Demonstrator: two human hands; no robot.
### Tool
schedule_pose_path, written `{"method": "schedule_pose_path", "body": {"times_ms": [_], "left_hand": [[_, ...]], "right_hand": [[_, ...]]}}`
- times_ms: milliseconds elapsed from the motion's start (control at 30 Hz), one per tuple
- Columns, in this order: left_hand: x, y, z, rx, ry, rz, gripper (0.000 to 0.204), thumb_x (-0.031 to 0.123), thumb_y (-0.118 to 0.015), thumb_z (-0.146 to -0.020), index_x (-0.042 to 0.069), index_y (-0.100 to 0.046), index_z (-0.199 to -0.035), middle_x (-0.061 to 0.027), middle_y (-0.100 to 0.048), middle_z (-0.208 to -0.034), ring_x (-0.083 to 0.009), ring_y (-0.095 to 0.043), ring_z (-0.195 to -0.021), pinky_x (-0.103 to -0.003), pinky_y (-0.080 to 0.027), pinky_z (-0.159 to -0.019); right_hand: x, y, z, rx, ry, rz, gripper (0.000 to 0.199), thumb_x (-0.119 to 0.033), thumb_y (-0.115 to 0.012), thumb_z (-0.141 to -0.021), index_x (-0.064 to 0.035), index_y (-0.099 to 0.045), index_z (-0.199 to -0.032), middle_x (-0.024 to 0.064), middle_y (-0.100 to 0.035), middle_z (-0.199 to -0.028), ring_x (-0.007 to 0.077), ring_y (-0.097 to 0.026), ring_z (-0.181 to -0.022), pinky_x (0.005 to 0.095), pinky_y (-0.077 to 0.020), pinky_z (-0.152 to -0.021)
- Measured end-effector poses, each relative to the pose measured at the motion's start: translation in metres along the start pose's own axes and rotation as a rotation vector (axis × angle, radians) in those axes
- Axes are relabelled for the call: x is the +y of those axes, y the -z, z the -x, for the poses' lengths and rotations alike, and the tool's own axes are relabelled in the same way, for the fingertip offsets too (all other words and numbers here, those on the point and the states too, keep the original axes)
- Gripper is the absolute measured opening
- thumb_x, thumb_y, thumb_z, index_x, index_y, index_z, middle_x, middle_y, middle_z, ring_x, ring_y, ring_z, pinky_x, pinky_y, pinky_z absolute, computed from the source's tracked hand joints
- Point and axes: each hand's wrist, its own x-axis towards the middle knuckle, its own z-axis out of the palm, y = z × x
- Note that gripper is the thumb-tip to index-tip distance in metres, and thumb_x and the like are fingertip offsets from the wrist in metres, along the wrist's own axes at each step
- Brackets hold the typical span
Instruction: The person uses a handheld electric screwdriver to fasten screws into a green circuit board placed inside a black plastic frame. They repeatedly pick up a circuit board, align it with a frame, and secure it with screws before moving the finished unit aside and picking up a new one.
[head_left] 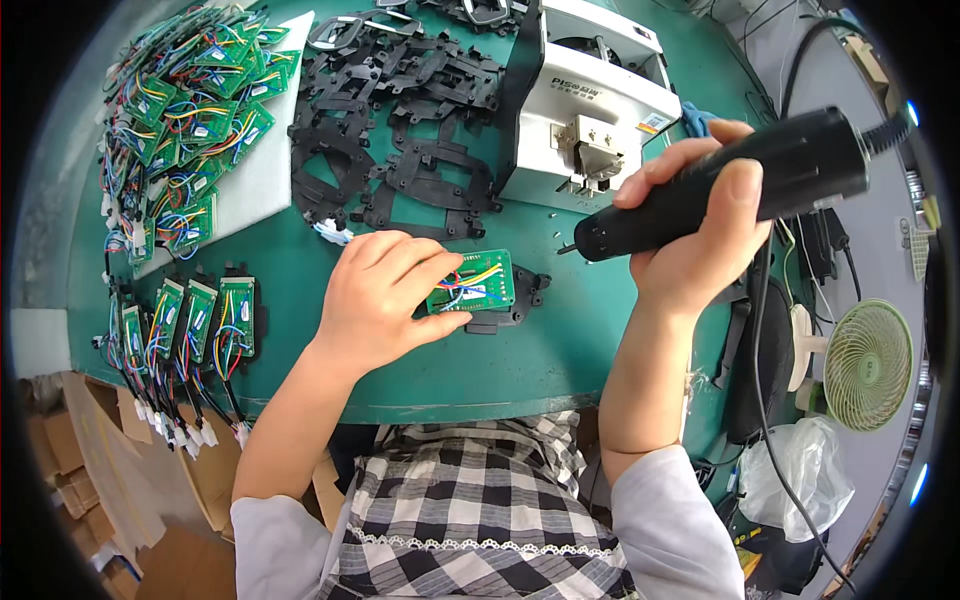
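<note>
My right hand (pixel 700 220) is wrapped round a black electric screwdriver (pixel 720 185), whose thin bit points left and down over the table. Beneath my left hand (pixel 385 290) lies a green circuit board (pixel 487 283) with coloured wires; thumb and fingers grip its left end. The board rests on a black plastic bracket (pixel 520 305), part of which shows past its right and lower edges. A gap separates the bit from the board. Tiny screws (pixel 557 235) lie near the bit, in front of a white screw feeder (pixel 590 110).
Many wired green boards (pixel 200 120) are heaped on a white foam sheet (pixel 270 170) at the left. Several bracket-mounted boards (pixel 237 318) stand at the table's left front. Black plastic brackets (pixel 430 180) pile up behind my left hand. A cable (pixel 765 400) and a green fan (pixel 868 365) are at the right.
</note>
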Motion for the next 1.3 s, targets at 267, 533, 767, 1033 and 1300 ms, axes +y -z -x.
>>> {"method": "schedule_pose_path", "body": {"times_ms": [267, 533, 767, 1033, 1300], "left_hand": [[0.002, -0.012, -0.004, -0.16, 0.023, 0.149, 0.049, 0.031, -0.08, -0.062, 0.008, -0.066, -0.102, -0.005, -0.062, -0.1, -0.0265, -0.059, -0.094, -0.042, -0.047, -0.09], [0.004, -0.011, -0.003, -0.203, 0.062, 0.127, 0.048, 0.029, -0.079, -0.064, 0.009, -0.065, -0.105, -0.0053, -0.061, -0.103, -0.0263, -0.059, -0.097, -0.04, -0.048, -0.089], [0.005, -0.011, -0.003, -0.228, 0.103, 0.154, 0.048, 0.028, -0.08, -0.063, 0.009, -0.066, -0.105, -0.0046, -0.062, -0.104, -0.0256, -0.059, -0.092, -0.036, -0.052, -0.078], [0.007, -0.009, -0.004, -0.238, 0.114, 0.125, 0.048, 0.028, -0.079, -0.062, 0.01, -0.066, -0.106, -0.003, -0.061, -0.104, -0.0245, -0.058, -0.088, -0.035, -0.051, -0.075], [0.006, -0.007, -0.001, -0.234, 0.096, 0.132, 0.05, 0.028, -0.079, -0.062, 0.008, -0.065, -0.106, -0.0051, -0.061, -0.105, -0.0255, -0.058, -0.089, -0.035, -0.051, -0.076]], "right_hand": [[0.009, 0.003, 0.015, 0.001, -0.091, -0.036, 0.051, -0.034, -0.064, -0.085, 0.0071, -0.044, -0.107, 0.0114, -0.057, -0.06, 0.0169, -0.055, -0.045, 0.0258, -0.0447, -0.045], [0.016, -0.001, 0.023, -0.148, -0.03, 0.053, 0.058, -0.044, -0.059, -0.088, 0.0065, -0.042, -0.11, 0.0139, -0.056, -0.065, 0.0203, -0.055, -0.045, 0.0293, -0.0465, -0.042], [0.025, -0.009, 0.03, -0.146, -0.051, 0.055, 0.06, -0.044, -0.064, -0.085, 0.0069, -0.043, -0.109, 0.0145, -0.056, -0.064, 0.0189, -0.054, -0.045, 0.0276, -0.0452, -0.042], [0.03, -0.012, 0.033, -0.257, 0.005, 0.081, 0.065, -0.053, -0.064, -0.081, 0.0061, -0.046, -0.101, 0.0108, -0.056, -0.058, 0.0148, -0.054, -0.043, 0.0239, -0.0425, -0.04], [0.02, -0.009, 0.016, -0.158, 0.03, 0.177, 0.061, -0.051, -0.053, -0.088, 0.0062, -0.042, -0.106, 0.0114, -0.057, -0.059, 0.0159, -0.052, -0.042, 0.0254, -0.0417, -0.041]]}}
